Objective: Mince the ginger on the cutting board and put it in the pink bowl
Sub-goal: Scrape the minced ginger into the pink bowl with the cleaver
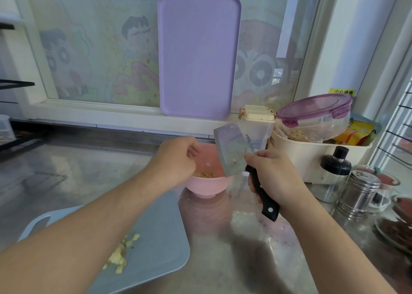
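A pink bowl [208, 184] stands on the steel counter with minced ginger [204, 174] in its bottom. My left hand [176, 160] hovers over the bowl's left rim, fingers curled; I cannot tell whether they hold anything. My right hand [273, 174] grips the black handle of a cleaver [233, 151], whose blade stands tilted over the bowl's right side with a few ginger bits stuck to it. A pale blue cutting board [160, 238] lies at the lower left, partly under my left forearm. A small heap of chopped ginger [121, 255] lies on it.
A purple tray [198, 57] leans against the window behind. At the right stand a cream tub [312, 157] of containers, a dark-capped bottle [334, 171], a steel shaker [359, 193] and glass dishes [394, 226]. A black rack [13, 86] is at the far left.
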### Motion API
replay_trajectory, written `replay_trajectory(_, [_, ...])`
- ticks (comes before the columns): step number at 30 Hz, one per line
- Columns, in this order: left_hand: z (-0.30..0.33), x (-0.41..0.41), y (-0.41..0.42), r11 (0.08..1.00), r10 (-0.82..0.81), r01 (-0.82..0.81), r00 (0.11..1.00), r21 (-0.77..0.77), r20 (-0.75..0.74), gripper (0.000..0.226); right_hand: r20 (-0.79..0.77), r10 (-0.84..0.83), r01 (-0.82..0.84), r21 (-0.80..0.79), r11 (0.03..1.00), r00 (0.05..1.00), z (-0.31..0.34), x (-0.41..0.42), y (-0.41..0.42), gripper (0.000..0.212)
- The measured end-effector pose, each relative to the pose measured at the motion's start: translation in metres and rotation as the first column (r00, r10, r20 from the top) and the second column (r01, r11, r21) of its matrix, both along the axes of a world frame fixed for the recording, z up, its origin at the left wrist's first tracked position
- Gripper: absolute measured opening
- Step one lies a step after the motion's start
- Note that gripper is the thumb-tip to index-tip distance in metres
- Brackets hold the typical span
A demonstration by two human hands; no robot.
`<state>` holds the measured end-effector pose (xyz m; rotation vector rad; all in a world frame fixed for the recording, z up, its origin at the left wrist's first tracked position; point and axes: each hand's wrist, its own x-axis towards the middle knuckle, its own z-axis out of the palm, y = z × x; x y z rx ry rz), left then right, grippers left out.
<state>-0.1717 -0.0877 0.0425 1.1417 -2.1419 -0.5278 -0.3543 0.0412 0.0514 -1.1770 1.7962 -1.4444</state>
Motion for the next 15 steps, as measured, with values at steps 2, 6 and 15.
replay_trajectory(2, [0.002,0.011,0.001,0.997,0.038,-0.046,0.991,-0.06,-0.128,0.031,0.003,0.019,-0.019,-0.002,1.0,1.0,0.001,0.003,0.001,0.031])
replay_trajectory(6, [-0.003,0.046,0.005,0.982,0.14,-0.168,0.957,-0.091,-0.252,0.014,0.013,0.093,-0.093,-0.015,0.996,0.996,0.004,0.015,0.004,0.031])
replay_trajectory(15, [-0.048,0.152,0.049,0.941,0.339,-0.337,0.929,0.04,-0.15,0.019,-0.045,0.377,-0.367,0.156,0.917,0.925,-0.021,0.09,0.009,0.032])
